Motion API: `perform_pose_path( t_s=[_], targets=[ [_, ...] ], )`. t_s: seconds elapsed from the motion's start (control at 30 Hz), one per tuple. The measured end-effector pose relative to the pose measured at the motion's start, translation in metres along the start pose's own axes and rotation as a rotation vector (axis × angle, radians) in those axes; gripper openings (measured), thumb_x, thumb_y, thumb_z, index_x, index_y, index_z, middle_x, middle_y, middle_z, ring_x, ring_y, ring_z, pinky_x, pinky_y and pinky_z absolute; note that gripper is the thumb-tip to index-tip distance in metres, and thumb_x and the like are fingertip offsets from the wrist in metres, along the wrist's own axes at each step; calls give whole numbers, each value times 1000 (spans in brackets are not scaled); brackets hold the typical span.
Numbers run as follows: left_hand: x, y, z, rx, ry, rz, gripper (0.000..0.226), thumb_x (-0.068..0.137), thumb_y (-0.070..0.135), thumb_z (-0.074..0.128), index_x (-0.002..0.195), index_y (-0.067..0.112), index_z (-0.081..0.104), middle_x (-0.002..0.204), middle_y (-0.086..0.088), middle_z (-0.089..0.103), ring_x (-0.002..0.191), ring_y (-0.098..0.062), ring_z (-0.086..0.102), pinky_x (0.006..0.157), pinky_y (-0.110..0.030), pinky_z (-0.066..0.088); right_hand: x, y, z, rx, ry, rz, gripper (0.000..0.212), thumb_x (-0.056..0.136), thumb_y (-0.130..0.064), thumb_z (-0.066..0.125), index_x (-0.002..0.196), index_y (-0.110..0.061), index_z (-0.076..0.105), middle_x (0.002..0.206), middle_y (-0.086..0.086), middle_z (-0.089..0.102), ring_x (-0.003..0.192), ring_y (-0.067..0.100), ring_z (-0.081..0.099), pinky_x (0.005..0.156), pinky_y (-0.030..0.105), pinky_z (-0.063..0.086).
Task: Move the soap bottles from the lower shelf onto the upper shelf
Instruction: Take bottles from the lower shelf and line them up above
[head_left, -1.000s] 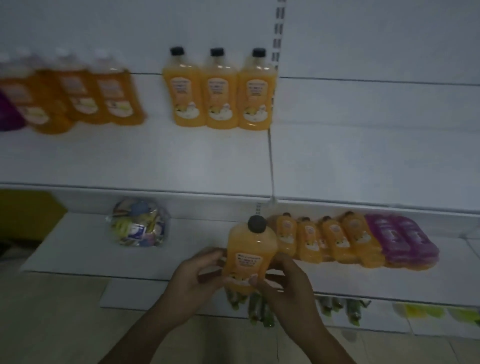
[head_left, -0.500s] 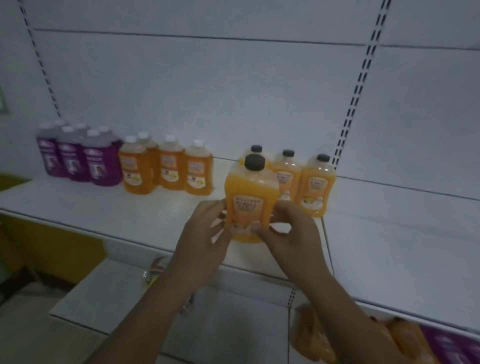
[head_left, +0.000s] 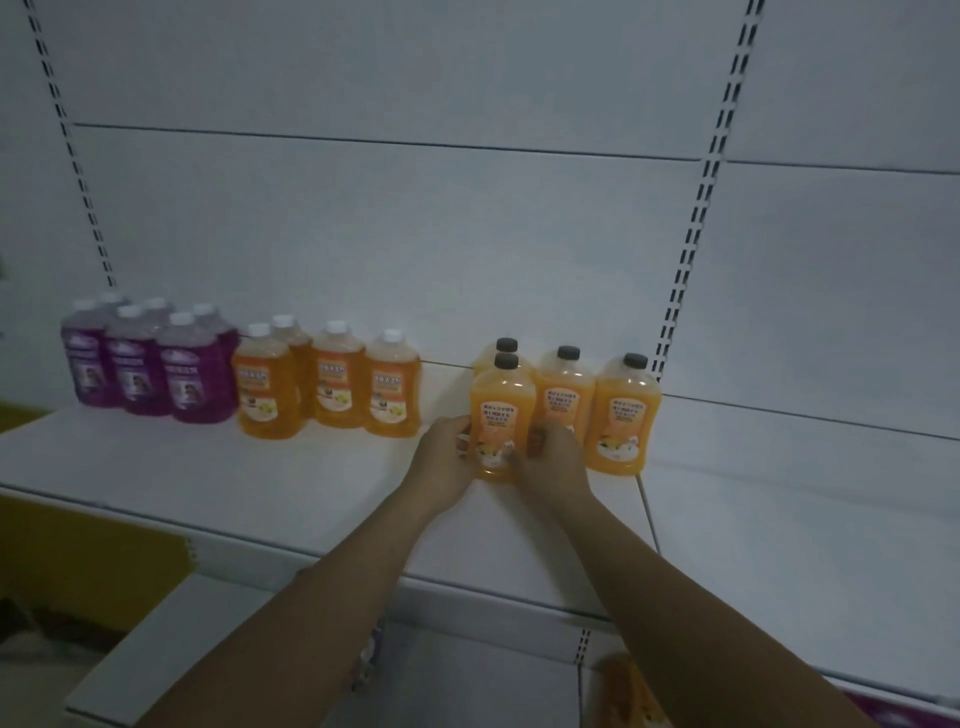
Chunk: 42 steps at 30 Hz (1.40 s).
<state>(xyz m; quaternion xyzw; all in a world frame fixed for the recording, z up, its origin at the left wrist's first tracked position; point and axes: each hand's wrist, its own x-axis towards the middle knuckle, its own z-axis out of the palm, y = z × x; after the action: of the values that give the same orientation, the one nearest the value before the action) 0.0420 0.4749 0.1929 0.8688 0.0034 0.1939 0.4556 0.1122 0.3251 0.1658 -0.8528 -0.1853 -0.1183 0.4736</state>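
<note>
Now my left hand (head_left: 448, 457) and right hand (head_left: 553, 460) clasp the flat-sided, translucent orange plastic soap bottle (head_left: 501, 415) with its round black cap, one hand on each side. It stands upright on the smooth white metal upper shelf (head_left: 260, 478), just before three matching black-capped bottles (head_left: 565, 397).

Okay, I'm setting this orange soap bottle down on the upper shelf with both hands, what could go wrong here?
Pushing the held bottle further back could knock the black-capped bottle right behind it, or nudge its neighbour beside your right hand. If your left hand lets go before the base sits flat on the upper shelf, it may tip.
</note>
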Motion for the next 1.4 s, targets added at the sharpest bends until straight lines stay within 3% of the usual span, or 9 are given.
perform_pose_path(
  t_s=[0.13, 0.37, 0.57, 0.67, 0.73, 0.97, 1.07, 1.23, 1.4],
  targets=[
    [9, -5, 2, 52, -2, -11, 35, 96, 0, 60, 126, 15, 70, 113, 1, 66, 99, -18, 64, 71, -9, 45, 9, 1, 4, -15, 12, 31, 30, 92, -32, 73, 118, -20, 67, 112, -6, 74, 103, 14, 71, 91, 38, 61],
    [6, 5, 0, 75, -14, -10, 27, 99, 2, 59, 123, 11, 70, 108, 5, 66, 95, -11, 64, 73, -7, 47, 1, -6, -2, 15, -5, -6, 30, 93, -34, 72, 120, -22, 66, 113, -8, 73, 100, 8, 71, 91, 38, 62],
    [-13, 34, -17, 177, 13, -35, 39, 100, 16, 65, 136, 7, 56, 124, -5, 59, 109, -19, 58, 78, -19, 42, -36, -29, -52, -2, -30, -60, 23, 89, -24, 79, 102, -33, 62, 95, -24, 64, 87, -22, 59, 73, 1, 43],
    [-32, 48, -22, 150, 77, 72, 46, 98, 36, 67, 141, 23, 54, 135, 5, 60, 118, -11, 58, 99, -35, 52, -62, -28, -91, -78, 10, -70, 46, 91, -36, 75, 133, -24, 59, 126, -12, 65, 109, -1, 60, 92, 20, 48],
    [-51, 63, -14, 112, 70, 161, 46, 96, 39, 68, 139, 26, 57, 133, 8, 64, 120, -10, 61, 102, -42, 54, -81, -23, -121, -91, 68, -64, 48, 93, -41, 72, 135, -22, 59, 127, -9, 67, 107, 5, 64, 92, 27, 54],
    [-153, 123, 39, -41, -224, 339, 25, 94, 44, 67, 117, 33, 71, 107, 26, 73, 100, 4, 69, 83, -6, 51, -210, -9, -222, 35, 217, -51, 22, 100, -31, 64, 119, -23, 69, 104, -14, 73, 102, 9, 70, 85, 21, 55],
    [-188, 125, 82, -49, -430, 340, 14, 94, 48, 66, 106, 42, 72, 104, 31, 71, 96, 5, 69, 82, -7, 49, -264, 22, -241, 29, 241, -7, 14, 101, -31, 64, 110, -22, 71, 97, -11, 73, 95, 14, 71, 79, 25, 56],
    [-224, 84, 181, -44, -778, 61, 19, 93, 46, 70, 110, 40, 73, 104, 30, 70, 101, 5, 66, 91, -25, 55, -321, 96, -229, 14, 194, 162, 8, 98, -33, 66, 97, -27, 70, 84, -13, 66, 81, 12, 64, 71, 22, 50],
    [-229, 47, 293, -36, -908, -161, 25, 96, 46, 67, 121, 40, 66, 113, 27, 66, 99, 10, 62, 77, -11, 50, -343, 210, -212, -56, 140, 502, 16, 93, -42, 70, 106, -33, 66, 95, -17, 70, 84, 6, 66, 69, 27, 56]
  ],
)
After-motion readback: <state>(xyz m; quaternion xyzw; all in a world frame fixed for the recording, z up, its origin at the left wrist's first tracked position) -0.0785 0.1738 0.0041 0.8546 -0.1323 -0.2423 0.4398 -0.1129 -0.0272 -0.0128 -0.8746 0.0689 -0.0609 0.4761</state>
